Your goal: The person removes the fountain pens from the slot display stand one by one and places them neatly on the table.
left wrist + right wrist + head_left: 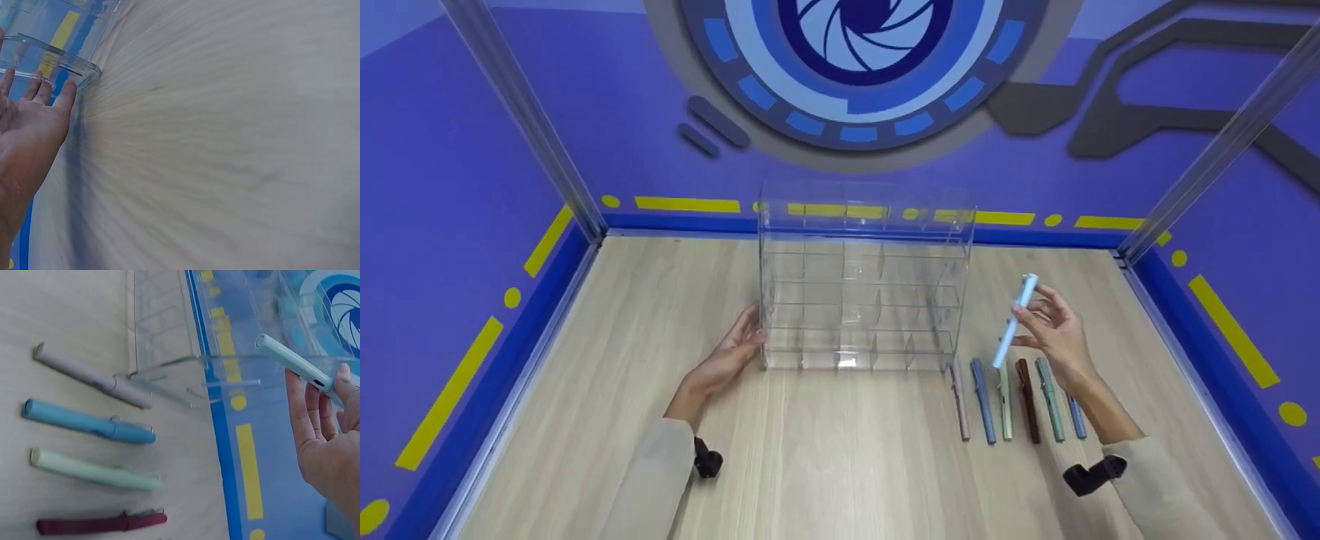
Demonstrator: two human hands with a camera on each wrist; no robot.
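Note:
A clear acrylic display organizer (861, 315) with several compartments stands mid-table. My left hand (733, 351) rests its fingertips at the organizer's lower left side; the left wrist view shows those fingers (66, 97) extended toward the clear wall. Raised to the right of the organizer, my right hand (1057, 334) pinches a light blue pen (1015, 321) between thumb and fingers, tilted with its upper end leaning right. Beneath that hand lies a row of pens: mauve (960, 401), blue (983, 401), pale green (1006, 405), dark red-brown (1027, 401), green (1050, 401) and another blue pen (1076, 416), partly hidden by the wrist.
The wooden tabletop (810, 465) is enclosed by a patterned blue-purple back wall (915, 169) and side walls, with metal posts (540, 120) at the rear corners. Black wrist cameras (1095, 475) sit by both cuffs.

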